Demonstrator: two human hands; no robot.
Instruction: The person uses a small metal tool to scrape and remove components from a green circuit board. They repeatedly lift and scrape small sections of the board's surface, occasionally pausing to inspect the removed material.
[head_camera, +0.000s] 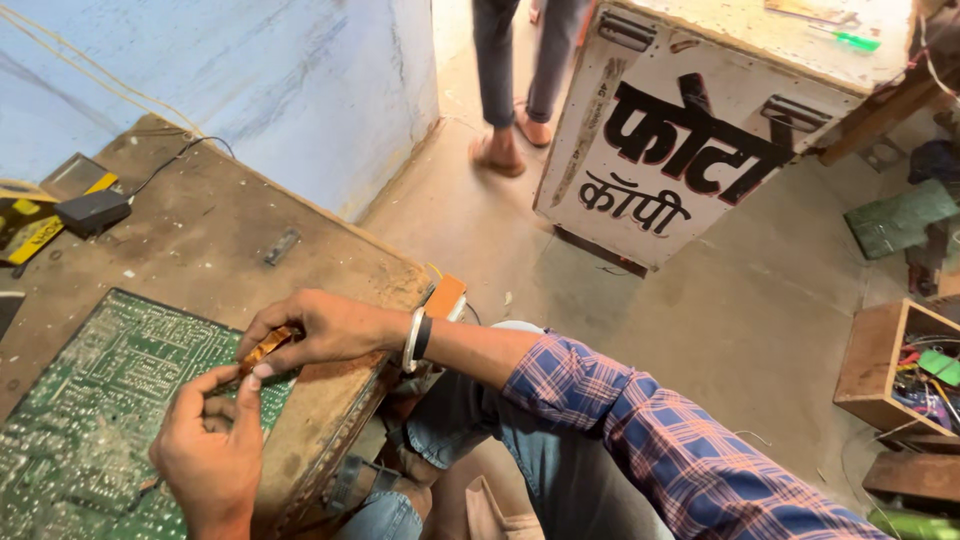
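A large green circuit board (95, 400) lies solder side up on a worn brown workbench (210, 220). Just above the board's right edge, both hands pinch a small strip of amber-brown tape (263, 349). My right hand (315, 330) reaches in from the right, a silver bangle and dark band on its wrist, and grips the strip's upper end. My left hand (205, 450) comes up from the bottom, and its thumb and fingers hold the lower end.
A black adapter with a cable (92, 211) and a yellow-black tool (25, 228) sit at the bench's far left. A white cabinet with painted lettering (690, 140) stands on the floor, another person's legs (515, 90) beside it. A wooden box of parts (900, 365) sits right.
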